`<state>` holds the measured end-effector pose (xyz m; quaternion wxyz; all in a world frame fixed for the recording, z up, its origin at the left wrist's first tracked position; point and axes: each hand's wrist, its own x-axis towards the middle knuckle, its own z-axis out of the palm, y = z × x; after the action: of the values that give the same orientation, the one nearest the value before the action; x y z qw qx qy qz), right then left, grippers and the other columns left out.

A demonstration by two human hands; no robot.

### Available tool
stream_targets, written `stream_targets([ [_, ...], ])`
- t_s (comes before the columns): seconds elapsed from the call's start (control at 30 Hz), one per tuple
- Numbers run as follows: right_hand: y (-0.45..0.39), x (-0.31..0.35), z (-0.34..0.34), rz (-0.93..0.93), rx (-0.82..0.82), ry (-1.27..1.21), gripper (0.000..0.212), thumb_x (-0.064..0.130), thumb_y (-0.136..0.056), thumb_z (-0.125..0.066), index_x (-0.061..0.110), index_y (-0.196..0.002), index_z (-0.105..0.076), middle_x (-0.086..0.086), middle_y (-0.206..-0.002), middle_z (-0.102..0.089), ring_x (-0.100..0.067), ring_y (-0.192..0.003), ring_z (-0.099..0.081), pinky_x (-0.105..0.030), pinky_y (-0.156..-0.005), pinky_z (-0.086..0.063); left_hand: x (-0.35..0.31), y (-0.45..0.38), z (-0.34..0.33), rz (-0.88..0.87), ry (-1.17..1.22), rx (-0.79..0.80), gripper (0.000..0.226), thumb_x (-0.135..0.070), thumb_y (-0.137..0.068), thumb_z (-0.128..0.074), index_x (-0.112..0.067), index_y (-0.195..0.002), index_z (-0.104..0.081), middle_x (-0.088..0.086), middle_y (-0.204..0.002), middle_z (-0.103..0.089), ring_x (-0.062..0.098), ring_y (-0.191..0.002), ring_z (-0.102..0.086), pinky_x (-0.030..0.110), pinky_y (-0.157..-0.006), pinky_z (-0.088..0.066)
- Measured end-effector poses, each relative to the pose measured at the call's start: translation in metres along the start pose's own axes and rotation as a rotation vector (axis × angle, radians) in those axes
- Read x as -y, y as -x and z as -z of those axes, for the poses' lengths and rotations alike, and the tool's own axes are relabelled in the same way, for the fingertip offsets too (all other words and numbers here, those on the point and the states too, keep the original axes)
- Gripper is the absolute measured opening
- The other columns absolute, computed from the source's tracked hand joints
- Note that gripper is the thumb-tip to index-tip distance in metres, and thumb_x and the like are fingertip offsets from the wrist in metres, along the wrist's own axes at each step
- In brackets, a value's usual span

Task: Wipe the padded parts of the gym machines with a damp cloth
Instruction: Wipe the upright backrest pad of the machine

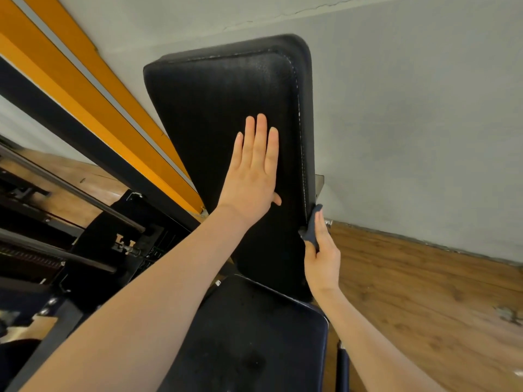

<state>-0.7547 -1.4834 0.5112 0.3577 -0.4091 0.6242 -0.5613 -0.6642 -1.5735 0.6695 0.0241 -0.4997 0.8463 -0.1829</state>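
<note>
Leftmost, dark machine frames and bars [56,241] crowd the edge, with an orange-and-grey striped wall band [93,89] slanting above them; next comes the upright black backrest pad [215,89], standing against a grey wall [424,108]; the left hand [252,176] lies flat on the pad's face, fingers straight and close together, holding nothing, seemingly steadying it; the pad's upper face shows a faint speckled sheen, possibly damp, though I cannot tell for certain; below, the seat pad [254,335] sits just under the backrest, its surface mottled with dull patches, wet or dusty I cannot say; further right, the right hand [321,250] pinches a small dark blue cloth [311,224] between thumb and fingers, and presses it against the backrest's right side edge, low down near the stitched seam; beyond it, a wooden floor [424,292] runs off to the right. Judgement: the work is at the backrest's edge; the face may already be done, the seat's state is unclear, and any other machines in the room lie outside what is visible.
</note>
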Motion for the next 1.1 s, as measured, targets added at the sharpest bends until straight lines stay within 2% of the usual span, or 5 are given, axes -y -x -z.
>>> stream_targets([
  [0.27,0.000,0.014,0.004,-0.092,0.068,-0.165,0.057,0.021,-0.094,-0.051,0.053,-0.129,-0.020,0.008,-0.150,-0.033,-0.012,-0.137,-0.032,-0.045,-0.114,-0.027,-0.007,0.004,-0.003,0.003,-0.036,-0.096,0.137,-0.049,-0.078,-0.074,-0.001,-0.127,0.043,0.020,-0.150,0.029,0.037,-0.133,0.030,0.045,-0.114,0.012],
  [0.47,-0.006,0.013,0.004,-0.151,-0.016,-0.289,0.047,0.019,-0.096,-0.048,0.025,-0.141,-0.038,0.012,-0.138,-0.046,-0.004,-0.128,-0.041,-0.042,-0.113,-0.030,-0.007,0.003,-0.004,-0.003,-0.040,-0.141,0.137,-0.052,-0.076,-0.075,0.000,-0.130,0.039,0.027,-0.157,0.015,0.041,-0.145,0.014,0.045,-0.114,0.010],
  [0.73,0.002,0.003,-0.007,-0.109,-0.059,-0.323,0.055,0.010,-0.093,-0.053,0.026,-0.141,-0.033,0.018,-0.140,-0.036,0.010,-0.125,-0.029,-0.020,-0.109,-0.022,-0.009,0.023,-0.047,-0.109,-0.025,-0.301,0.130,-0.044,-0.061,-0.089,0.002,-0.149,-0.006,0.032,-0.155,-0.015,0.045,-0.144,-0.014,0.049,-0.115,-0.010],
  [0.9,0.005,-0.008,-0.013,-0.113,-0.068,-0.318,0.056,0.012,-0.093,-0.052,0.023,-0.144,-0.032,0.008,-0.148,-0.035,0.002,-0.134,-0.029,-0.030,-0.114,-0.024,-0.036,0.050,-0.098,-0.087,0.013,-0.260,0.130,-0.043,-0.059,-0.090,0.005,-0.148,-0.008,0.029,-0.152,-0.007,0.039,-0.144,-0.003,0.051,-0.115,-0.013],
  [1.1,0.000,-0.007,-0.017,-0.064,-0.087,-0.374,0.048,0.019,-0.098,-0.043,0.018,-0.144,-0.030,0.005,-0.150,-0.032,0.007,-0.132,-0.026,-0.019,-0.112,-0.024,-0.054,0.056,-0.121,-0.021,-0.032,-0.254,0.115,-0.032,-0.070,-0.084,0.009,-0.146,-0.008,0.030,-0.149,-0.008,0.044,-0.139,-0.011,0.052,-0.114,-0.013],
])
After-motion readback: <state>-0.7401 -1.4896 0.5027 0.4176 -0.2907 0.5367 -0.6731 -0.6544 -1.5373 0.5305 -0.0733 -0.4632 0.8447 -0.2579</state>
